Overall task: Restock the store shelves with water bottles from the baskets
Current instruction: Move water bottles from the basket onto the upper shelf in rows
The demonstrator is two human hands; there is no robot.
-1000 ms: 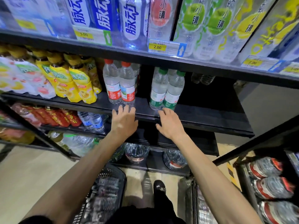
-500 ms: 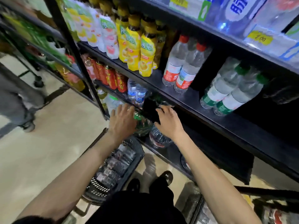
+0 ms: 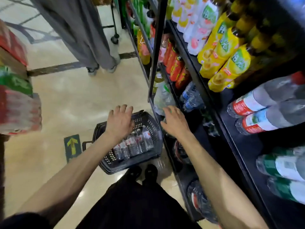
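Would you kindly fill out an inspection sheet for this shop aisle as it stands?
Surface: black shelf, partly bare; beige floor.
Job's things: black basket on the floor, loaded with water bottles; red-label bottles and green-label bottles on the shelf.
Clutter: yellow drink bottles; stacked drink packs at left.
Grippers: left hand open above the basket; right hand open by the lower shelf edge.
Cables: nothing seen.
Surroundings: another person's grey trousers; arrow sticker on the floor.
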